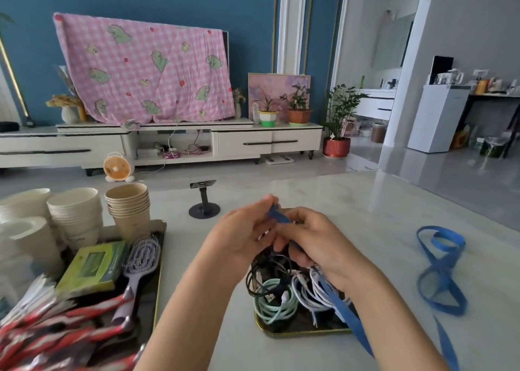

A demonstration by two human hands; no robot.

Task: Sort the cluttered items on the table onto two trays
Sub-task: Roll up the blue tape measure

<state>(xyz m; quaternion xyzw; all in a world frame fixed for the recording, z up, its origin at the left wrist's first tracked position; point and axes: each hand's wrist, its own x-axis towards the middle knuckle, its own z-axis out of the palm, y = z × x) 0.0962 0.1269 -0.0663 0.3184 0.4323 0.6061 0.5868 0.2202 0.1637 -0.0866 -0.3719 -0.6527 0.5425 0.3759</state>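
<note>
The person is holding a blue ribbon [339, 307] with both hands above the small tray [298, 334] near the table's [365, 201] middle. The left hand [242, 230] is pinching the ribbon's upper end with curled fingers. The right hand [315, 238] is closing its fingers around the ribbon lower down. From there the ribbon is running over the tray's right corner and is lying in loose loops on the table to the right. Inside this tray, a black cable [267, 269], a mint cable [277, 303] and white cables [309, 292] are lying coiled. The large tray [158, 286] on the left is carrying paper cups [129, 207], a hairbrush [140, 261], a green box [92, 266] and red-white packets [70, 328].
</note>
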